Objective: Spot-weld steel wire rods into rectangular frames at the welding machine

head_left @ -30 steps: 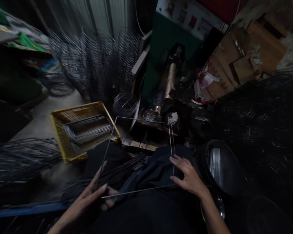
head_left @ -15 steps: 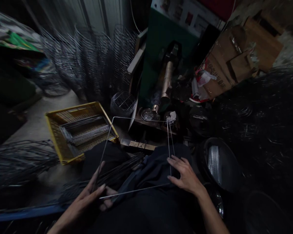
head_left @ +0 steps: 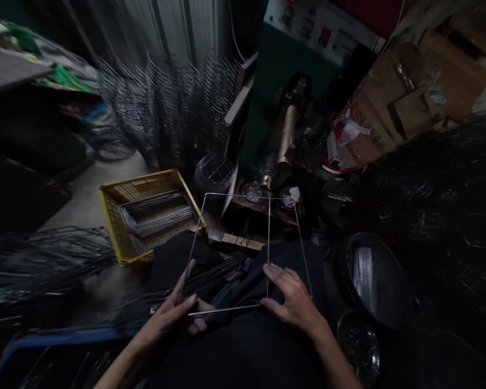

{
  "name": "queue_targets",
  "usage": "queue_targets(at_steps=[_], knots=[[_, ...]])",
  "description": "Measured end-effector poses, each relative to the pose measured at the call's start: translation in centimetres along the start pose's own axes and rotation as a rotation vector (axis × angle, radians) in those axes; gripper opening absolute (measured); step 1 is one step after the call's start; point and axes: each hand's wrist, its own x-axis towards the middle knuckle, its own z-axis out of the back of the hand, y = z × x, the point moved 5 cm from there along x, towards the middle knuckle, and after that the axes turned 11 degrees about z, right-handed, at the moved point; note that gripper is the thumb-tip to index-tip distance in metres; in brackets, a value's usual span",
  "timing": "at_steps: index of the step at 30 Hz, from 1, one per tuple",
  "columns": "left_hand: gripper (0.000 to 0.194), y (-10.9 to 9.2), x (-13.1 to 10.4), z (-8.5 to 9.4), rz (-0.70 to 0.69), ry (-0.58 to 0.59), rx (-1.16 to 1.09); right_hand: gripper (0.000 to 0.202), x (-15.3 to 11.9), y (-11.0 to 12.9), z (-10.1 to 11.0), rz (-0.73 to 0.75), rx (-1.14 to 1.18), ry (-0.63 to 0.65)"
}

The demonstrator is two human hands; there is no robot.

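Note:
In the head view, a thin wire frame (head_left: 227,309), bent roughly into a rectangle, stands up between my hands over my lap. My left hand (head_left: 178,305) is closed around its lower left corner. My right hand (head_left: 294,297) pinches the lower end of an upright wire length at the frame's right part, thumb and fingers on it. Another length slants down beyond my right hand from the upper right corner, apart from the pinched one. Whether these lengths join is unclear. The frame's upper side lies in front of the machine's copper-coloured arm (head_left: 287,135).
A yellow crate (head_left: 111,224) with wire pieces lies left. Coiled wire stacks (head_left: 166,108) stand behind it. The green machine (head_left: 259,108) is ahead, with cardboard boxes (head_left: 372,124) on its right. Nearer right are a black basin (head_left: 389,270) and a round metal dish (head_left: 358,346).
The view has shifted, so the background sits further right. The right-hand wire length has moved left, away from the frame's upper right corner, and the two lengths are now spread wider apart.

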Motion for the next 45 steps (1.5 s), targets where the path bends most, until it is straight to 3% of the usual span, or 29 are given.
queue_targets(at_steps=[5,9,15,22,33,45], knots=[[0.098,0.4,0.6,-0.7,-0.011,0.07,0.043,0.07,2.3,2.5,-1.3,0.152,0.104,0.02],[0.097,0.4,0.3,-0.8,-0.006,0.105,0.057,0.074,2.1,4.0,-1.6,0.286,0.173,-0.009],[0.092,0.1,-0.6,-0.7,-0.041,0.08,0.081,0.081,-0.3,2.6,-1.0,0.154,0.075,-0.036],[0.092,-0.1,-1.0,-1.9,-0.069,0.092,0.061,0.092,-1.0,2.5,-0.7,0.116,0.103,-0.069],[0.095,-0.1,-1.3,-2.9,-0.092,0.097,0.038,0.101,-2.0,2.5,0.0,0.147,0.104,-0.135],[0.094,0.2,-0.5,-2.9,-0.135,0.127,0.07,0.103,-2.0,2.4,0.3,0.162,0.117,-0.15]])
